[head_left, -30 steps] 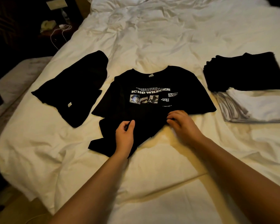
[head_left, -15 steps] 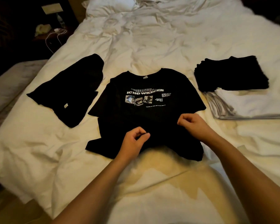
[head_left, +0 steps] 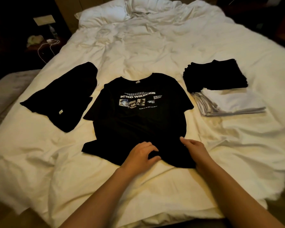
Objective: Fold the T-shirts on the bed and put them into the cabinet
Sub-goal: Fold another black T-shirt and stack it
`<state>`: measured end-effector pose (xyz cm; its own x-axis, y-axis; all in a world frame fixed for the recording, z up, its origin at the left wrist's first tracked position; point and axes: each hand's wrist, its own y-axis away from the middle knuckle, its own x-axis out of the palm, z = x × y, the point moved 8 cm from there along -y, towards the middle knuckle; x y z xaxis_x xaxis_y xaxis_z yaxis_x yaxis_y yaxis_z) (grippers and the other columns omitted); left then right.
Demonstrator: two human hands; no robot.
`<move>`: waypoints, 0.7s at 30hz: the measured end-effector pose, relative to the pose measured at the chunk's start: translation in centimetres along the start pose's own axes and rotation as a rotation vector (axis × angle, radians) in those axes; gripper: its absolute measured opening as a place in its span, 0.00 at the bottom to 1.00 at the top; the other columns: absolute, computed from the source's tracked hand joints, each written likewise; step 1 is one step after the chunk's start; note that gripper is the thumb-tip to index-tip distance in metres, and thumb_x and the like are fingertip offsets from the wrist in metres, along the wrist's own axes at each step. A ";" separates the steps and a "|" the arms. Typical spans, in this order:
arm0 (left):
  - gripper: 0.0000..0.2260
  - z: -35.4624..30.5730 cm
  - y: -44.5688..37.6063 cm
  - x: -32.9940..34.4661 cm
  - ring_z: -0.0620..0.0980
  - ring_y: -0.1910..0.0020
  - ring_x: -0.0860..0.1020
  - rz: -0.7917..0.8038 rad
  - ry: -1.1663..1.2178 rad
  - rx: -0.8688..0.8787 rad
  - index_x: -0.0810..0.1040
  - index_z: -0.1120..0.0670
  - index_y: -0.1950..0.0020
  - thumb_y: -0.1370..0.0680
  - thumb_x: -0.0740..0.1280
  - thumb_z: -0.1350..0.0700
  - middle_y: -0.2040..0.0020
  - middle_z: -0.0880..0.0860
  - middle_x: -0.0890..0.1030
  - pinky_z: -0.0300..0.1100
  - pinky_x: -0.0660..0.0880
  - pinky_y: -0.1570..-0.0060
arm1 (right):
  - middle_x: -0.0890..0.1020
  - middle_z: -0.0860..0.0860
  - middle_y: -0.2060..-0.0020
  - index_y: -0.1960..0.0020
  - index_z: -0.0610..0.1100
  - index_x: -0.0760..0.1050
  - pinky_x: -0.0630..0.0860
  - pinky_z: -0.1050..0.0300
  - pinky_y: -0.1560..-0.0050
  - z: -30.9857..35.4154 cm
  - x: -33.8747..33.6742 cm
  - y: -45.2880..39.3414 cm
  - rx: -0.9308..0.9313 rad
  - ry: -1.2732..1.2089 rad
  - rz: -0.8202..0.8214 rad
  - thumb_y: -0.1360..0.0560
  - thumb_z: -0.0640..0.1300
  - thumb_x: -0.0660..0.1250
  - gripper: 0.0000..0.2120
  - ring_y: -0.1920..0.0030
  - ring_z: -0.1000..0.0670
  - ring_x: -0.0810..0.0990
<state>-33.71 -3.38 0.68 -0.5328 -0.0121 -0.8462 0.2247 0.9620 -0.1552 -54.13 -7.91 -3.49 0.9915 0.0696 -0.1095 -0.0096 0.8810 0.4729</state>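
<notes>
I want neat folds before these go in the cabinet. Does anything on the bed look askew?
The printed black T-shirt isn't flat: its hem is bunched under both hands, and its lower left corner juts out sideways. The black garment beside it lies crumpled at an angle. The folded stacks look tidy.

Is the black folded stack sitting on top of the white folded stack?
Yes, the black stack overlaps the far edge of the white stack, right of the printed T-shirt.

Small print on black T-shirt (head_left: 138,116) unreadable. Hem partly hidden under left hand (head_left: 141,155) and right hand (head_left: 195,150). Forearms cut off at bottom edge. Nightstand clutter (head_left: 34,40) too dark to identify.
</notes>
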 end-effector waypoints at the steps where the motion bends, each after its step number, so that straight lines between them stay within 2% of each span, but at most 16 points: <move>1: 0.11 -0.2 -0.1 0.2 0.41 0.49 0.77 0.047 0.027 -0.043 0.82 0.49 0.45 0.23 0.72 0.45 0.50 0.43 0.81 0.41 0.74 0.46 | 0.86 0.42 0.58 0.52 0.39 0.83 0.81 0.53 0.53 0.1 0.3 0.4 0.015 -0.021 0.037 0.23 0.50 0.70 0.14 0.56 0.46 0.85; 3: 0.08 -0.1 0.1 0.8 0.38 0.50 0.78 0.144 0.101 -0.147 0.81 0.44 0.47 0.22 0.70 0.43 0.51 0.40 0.81 0.43 0.77 0.48 | 0.85 0.40 0.61 0.57 0.36 0.82 0.78 0.53 0.58 0.2 0.1 0.8 0.000 -0.045 0.037 0.23 0.48 0.70 0.14 0.60 0.45 0.84; 6: 0.05 -0.9 0.7 0.9 0.38 0.58 0.78 0.181 0.157 -0.171 0.78 0.41 0.53 0.23 0.69 0.41 0.58 0.40 0.79 0.42 0.78 0.56 | 0.78 0.41 0.65 0.60 0.40 0.76 0.72 0.50 0.59 0.4 -1.6 1.2 -0.064 -0.133 -0.073 0.23 0.48 0.69 0.13 0.62 0.45 0.77; 8: 0.06 -2.0 1.1 1.0 0.38 0.62 0.77 0.219 0.178 -0.125 0.78 0.42 0.54 0.22 0.70 0.42 0.62 0.41 0.78 0.39 0.74 0.61 | 0.74 0.42 0.65 0.58 0.42 0.75 0.69 0.49 0.60 0.2 -2.4 1.6 -0.086 -0.164 -0.101 0.23 0.48 0.68 0.10 0.62 0.45 0.73; 10: 0.07 -3.2 1.5 1.4 0.39 0.65 0.76 0.273 0.181 -0.075 0.79 0.46 0.53 0.22 0.70 0.44 0.63 0.43 0.77 0.37 0.71 0.64 | 0.73 0.42 0.67 0.60 0.43 0.73 0.68 0.51 0.63 -0.3 -3.2 2.1 -0.091 -0.153 -0.112 0.24 0.44 0.68 0.08 0.64 0.46 0.72; 13: 0.08 -4.2 2.1 2.5 0.39 0.66 0.74 0.351 0.147 -0.050 0.81 0.48 0.52 0.22 0.71 0.45 0.64 0.43 0.75 0.35 0.69 0.65 | 0.78 0.44 0.66 0.61 0.44 0.73 0.71 0.54 0.64 -0.9 -4.1 2.6 -0.091 -0.097 -0.135 0.26 0.40 0.71 0.08 0.64 0.47 0.77; 15: 0.08 -4.5 2.3 3.1 0.38 0.66 0.75 0.385 0.148 -0.053 0.81 0.48 0.52 0.22 0.71 0.45 0.64 0.42 0.76 0.34 0.69 0.65 | 0.82 0.47 0.60 0.54 0.44 0.76 0.74 0.55 0.61 -0.9 -4.4 2.9 -0.109 -0.019 -0.135 0.27 0.41 0.72 0.05 0.61 0.48 0.81; 18: 0.08 -4.7 2.3 3.5 0.39 0.65 0.76 0.381 0.152 -0.047 0.81 0.47 0.51 0.22 0.71 0.44 0.64 0.42 0.76 0.33 0.70 0.64 | 0.80 0.52 0.55 0.42 0.45 0.75 0.73 0.57 0.58 -0.3 -4.5 3.2 -0.227 0.301 -0.166 0.25 0.44 0.71 0.13 0.56 0.51 0.80; 21: 0.11 -4.6 2.5 3.1 0.39 0.63 0.77 0.338 0.138 -0.056 0.81 0.45 0.50 0.24 0.70 0.39 0.63 0.41 0.78 0.37 0.74 0.62 | 0.79 0.48 0.47 0.35 0.46 0.71 0.73 0.53 0.52 0.8 -4.0 4.0 -0.401 0.544 -0.267 0.25 0.44 0.71 0.20 0.47 0.46 0.78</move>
<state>-38.54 0.23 0.02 -0.5418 0.3421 -0.7677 0.3638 0.9189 0.1527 -58.08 -5.06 -0.50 0.7627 -0.0408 -0.6454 0.0732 0.9970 0.0236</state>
